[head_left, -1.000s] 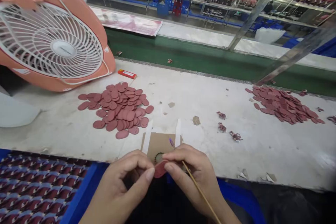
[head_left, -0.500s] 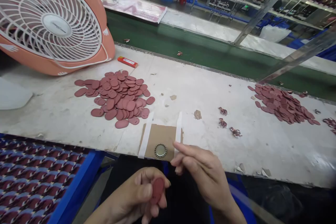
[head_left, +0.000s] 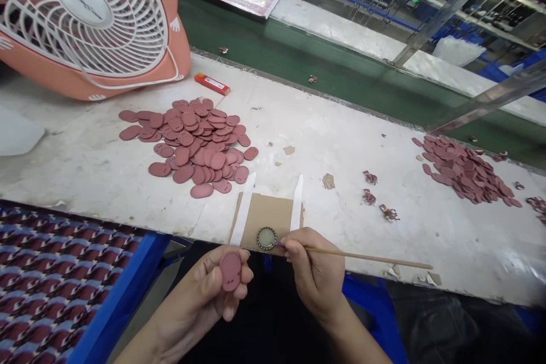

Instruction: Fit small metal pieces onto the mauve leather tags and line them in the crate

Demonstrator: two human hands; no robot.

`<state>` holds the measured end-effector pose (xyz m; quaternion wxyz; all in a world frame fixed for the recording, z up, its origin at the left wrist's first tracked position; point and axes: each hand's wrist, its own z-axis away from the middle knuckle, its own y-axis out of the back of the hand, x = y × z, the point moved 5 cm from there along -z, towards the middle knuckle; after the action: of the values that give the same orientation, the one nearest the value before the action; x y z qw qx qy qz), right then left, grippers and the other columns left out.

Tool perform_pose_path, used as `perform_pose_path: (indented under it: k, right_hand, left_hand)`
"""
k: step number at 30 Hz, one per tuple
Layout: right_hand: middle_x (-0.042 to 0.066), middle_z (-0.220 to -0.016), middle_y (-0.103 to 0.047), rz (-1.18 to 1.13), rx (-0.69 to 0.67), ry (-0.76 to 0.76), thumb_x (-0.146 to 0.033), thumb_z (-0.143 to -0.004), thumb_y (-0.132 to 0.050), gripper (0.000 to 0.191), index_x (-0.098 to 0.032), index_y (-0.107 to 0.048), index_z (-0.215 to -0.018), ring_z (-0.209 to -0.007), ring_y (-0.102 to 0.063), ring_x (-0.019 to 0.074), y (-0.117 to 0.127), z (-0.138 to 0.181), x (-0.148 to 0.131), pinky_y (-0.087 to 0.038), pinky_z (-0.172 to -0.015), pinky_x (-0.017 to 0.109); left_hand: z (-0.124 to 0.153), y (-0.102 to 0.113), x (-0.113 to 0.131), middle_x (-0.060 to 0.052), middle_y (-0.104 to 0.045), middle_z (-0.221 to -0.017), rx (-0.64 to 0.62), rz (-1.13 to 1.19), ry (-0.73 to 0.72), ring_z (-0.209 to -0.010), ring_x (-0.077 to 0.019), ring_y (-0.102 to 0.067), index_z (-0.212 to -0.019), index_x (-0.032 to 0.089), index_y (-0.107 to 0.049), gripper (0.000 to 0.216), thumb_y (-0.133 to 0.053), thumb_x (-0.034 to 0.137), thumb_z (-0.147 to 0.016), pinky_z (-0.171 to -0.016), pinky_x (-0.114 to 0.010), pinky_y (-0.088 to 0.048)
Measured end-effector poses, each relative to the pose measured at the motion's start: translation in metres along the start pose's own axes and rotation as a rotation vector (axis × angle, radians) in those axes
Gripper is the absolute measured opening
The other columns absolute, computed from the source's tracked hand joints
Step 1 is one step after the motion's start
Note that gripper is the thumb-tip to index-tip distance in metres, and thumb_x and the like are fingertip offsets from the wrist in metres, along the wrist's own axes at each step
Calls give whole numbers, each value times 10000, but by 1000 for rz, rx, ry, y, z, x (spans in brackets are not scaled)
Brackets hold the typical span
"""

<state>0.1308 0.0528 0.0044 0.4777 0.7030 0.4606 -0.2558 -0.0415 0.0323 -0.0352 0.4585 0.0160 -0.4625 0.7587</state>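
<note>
My left hand (head_left: 205, 296) pinches a dark red oval piece (head_left: 231, 271) with small holes, flat side towards me, just below the table edge. My right hand (head_left: 313, 273) grips a thin wooden stick (head_left: 367, 259) that runs out to the right. Its purple tip touches a bottle cap (head_left: 267, 238) holding pale liquid. The cap sits on a brown card (head_left: 268, 214) taped to the table's front edge with two white strips.
A pile of red oval pieces (head_left: 194, 145) lies left of centre and another pile (head_left: 464, 170) at the right. An orange fan (head_left: 91, 23), a red lighter (head_left: 212, 83) and small scraps (head_left: 377, 202) are on the white table (head_left: 333, 142). A blue bin (head_left: 60, 284) stands at lower left, a green conveyor (head_left: 319, 62) behind.
My hands have parted: the left drew the oval piece down and turned it flat towards me, while the right swung the stick out sideways and brought its tip to the bottle cap.
</note>
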Motion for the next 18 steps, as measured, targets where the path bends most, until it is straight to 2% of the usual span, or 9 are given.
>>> perform_pose_path:
  k: [13, 18]
  right_hand:
    - [3, -699, -615, 57, -15, 3, -257, -1050, -492, 272, -165, -637, -839, -606, -583, 123, -5, -5, 0, -432, -544, 225]
    - [8, -730, -618, -67, 79, -49, -243, -1050, -494, 228, -176, -643, -890, -589, -584, 122, 2, 1, -1, -471, -527, 220]
  left_hand:
    - [-1, 1, 2, -5, -756, -712, 37, 23, -17, -586, -81, -647, -844, 211, -802, 391, -918, 445, -553, -478, -126, -493]
    - [0, -2, 3, -8, -772, -731, 45, 27, -17, -611, -93, -672, -851, 227, -805, 364, -912, 433, -572, -500, -132, -502]
